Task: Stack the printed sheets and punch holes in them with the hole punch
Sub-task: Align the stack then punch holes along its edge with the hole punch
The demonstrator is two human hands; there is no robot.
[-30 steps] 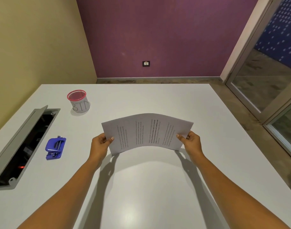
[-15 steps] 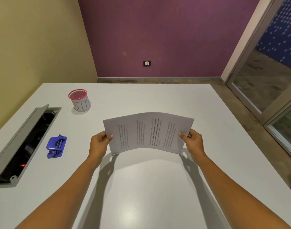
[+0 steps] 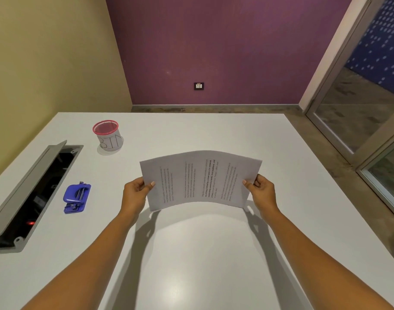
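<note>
I hold the printed sheets (image 3: 200, 180) above the middle of the white table (image 3: 191, 253), bowed upward in an arch with the text running sideways. My left hand (image 3: 136, 193) pinches their left edge and my right hand (image 3: 262, 192) pinches their right edge. How many sheets lie in the bundle cannot be told. The blue hole punch (image 3: 76, 198) lies on the table to the left of my left hand, apart from it.
A small cup with a pink rim marked BIN (image 3: 108, 135) stands at the back left. An open grey cable hatch (image 3: 32, 193) with its lid raised is set into the table's left side. The floor drops off past the right edge.
The sheets have risen slightly in my two hands and stay bowed; the grip is the same. The punch and cup have not moved.
</note>
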